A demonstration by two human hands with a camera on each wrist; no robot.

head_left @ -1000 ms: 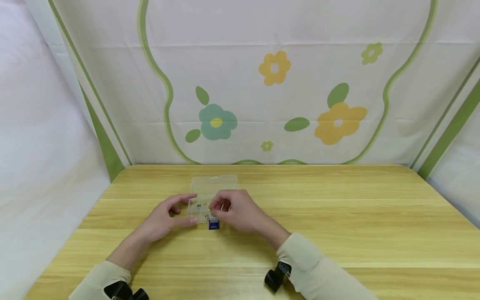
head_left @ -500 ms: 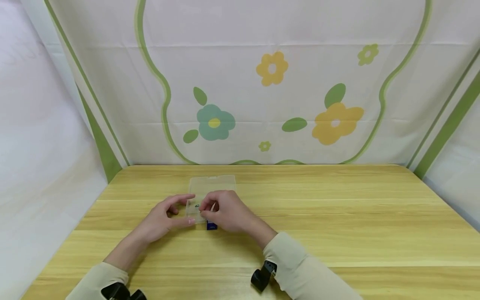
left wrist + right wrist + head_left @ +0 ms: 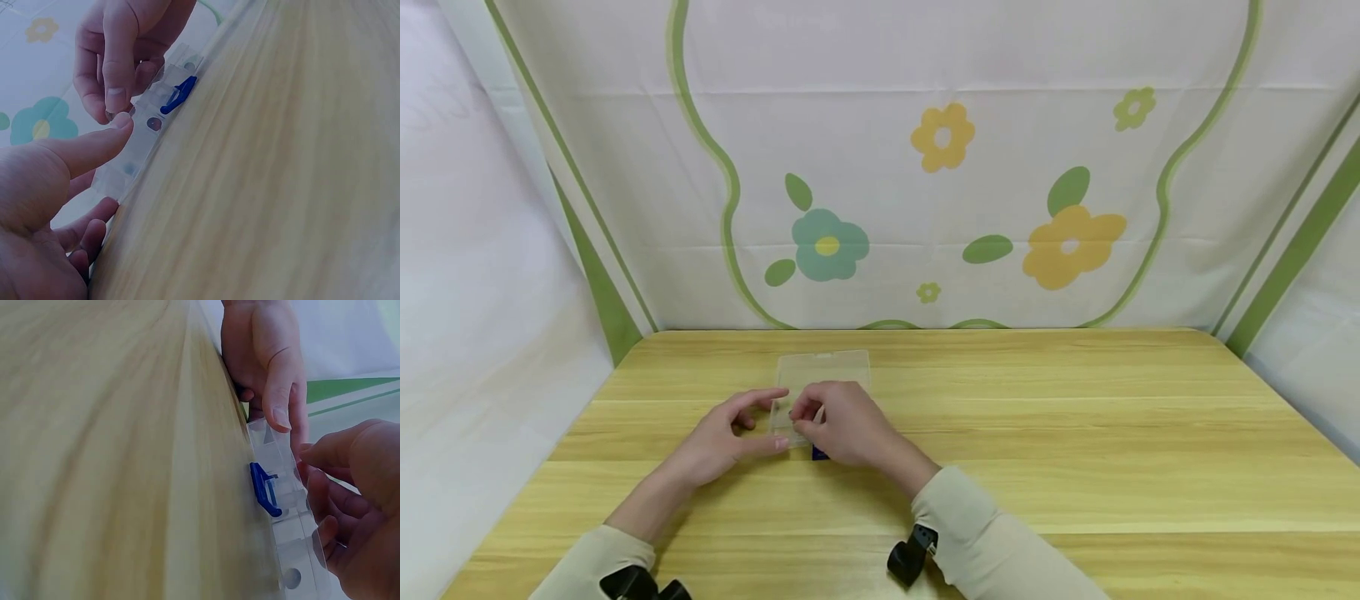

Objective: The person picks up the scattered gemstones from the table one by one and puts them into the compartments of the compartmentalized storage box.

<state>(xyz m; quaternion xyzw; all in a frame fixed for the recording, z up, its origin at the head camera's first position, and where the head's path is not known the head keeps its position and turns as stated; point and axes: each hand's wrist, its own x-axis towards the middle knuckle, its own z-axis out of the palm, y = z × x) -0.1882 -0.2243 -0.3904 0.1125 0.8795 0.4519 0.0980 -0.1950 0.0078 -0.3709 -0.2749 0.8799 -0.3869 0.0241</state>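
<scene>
A clear plastic compartment box (image 3: 823,367) lies on the table with its lid raised at the back. At its front is a blue latch (image 3: 180,95). My right hand (image 3: 842,421) is over the box, thumb and fingertips pinching a small round piece (image 3: 110,116), mostly hidden by the fingers. My left hand (image 3: 726,437) rests at the box's left end, thumb near the front corner and index finger stretched along the far side. Inside a compartment, a dark round piece (image 3: 154,123) shows through the wall. Another round grey piece (image 3: 291,578) shows toward the right end.
The wood-grain table (image 3: 1075,442) stretches out to the right and in front of the box. Behind it hangs a white cloth (image 3: 865,150) with printed flowers, and more cloth closes off both sides. Wrist cameras (image 3: 912,554) sit on the sleeves.
My right hand has moved left across the box, with its fingertips still pinched, and now covers more of the compartments and latch. The left hand has stayed in place at the box's left end.
</scene>
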